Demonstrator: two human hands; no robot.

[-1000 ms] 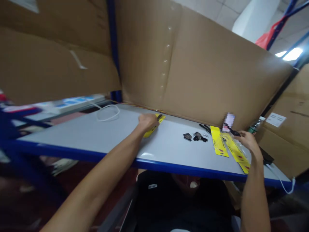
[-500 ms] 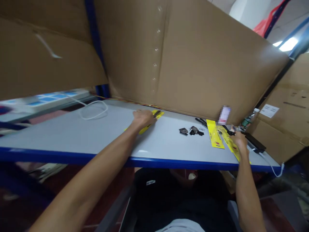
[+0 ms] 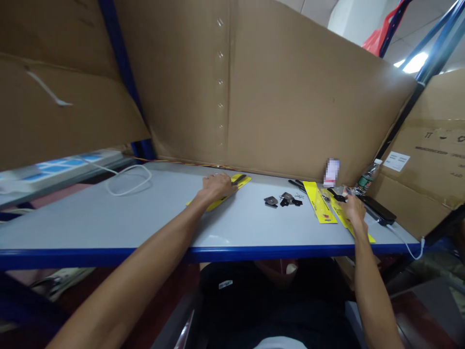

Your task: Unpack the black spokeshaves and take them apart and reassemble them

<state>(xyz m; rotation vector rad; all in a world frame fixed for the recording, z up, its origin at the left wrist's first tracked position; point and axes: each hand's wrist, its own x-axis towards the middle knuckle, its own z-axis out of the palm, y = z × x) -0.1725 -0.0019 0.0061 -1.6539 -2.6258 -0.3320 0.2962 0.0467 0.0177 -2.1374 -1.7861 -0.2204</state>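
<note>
My left hand [image 3: 217, 186] is on the left side of the table, closed over a yellow packaging card [image 3: 242, 180] that carries a long dark piece. Its fingers partly cover the card. At the right, my right hand [image 3: 354, 209] is closed at the end of a black tool [image 3: 337, 196], above a second yellow card [image 3: 363, 234]; the fingertips are hard to make out. Another yellow card [image 3: 320, 206] lies just left of it. Between the hands are dark metal blades [image 3: 271, 201] and small black parts [image 3: 291, 200], with tiny silvery pieces [image 3: 299, 196] beside them.
Behind the blue-edged grey table [image 3: 160, 220] stands a cardboard wall [image 3: 276, 97]. A water bottle [image 3: 367, 178] and a black box-like device [image 3: 379, 211] with a white cable are at the right end. A white cable loop [image 3: 129, 180] lies at the left, near power strips [image 3: 65, 169].
The camera view has turned slightly, so the whole scene has shifted left. My left hand stays on its card; my right hand stays by the black tool with little movement.
</note>
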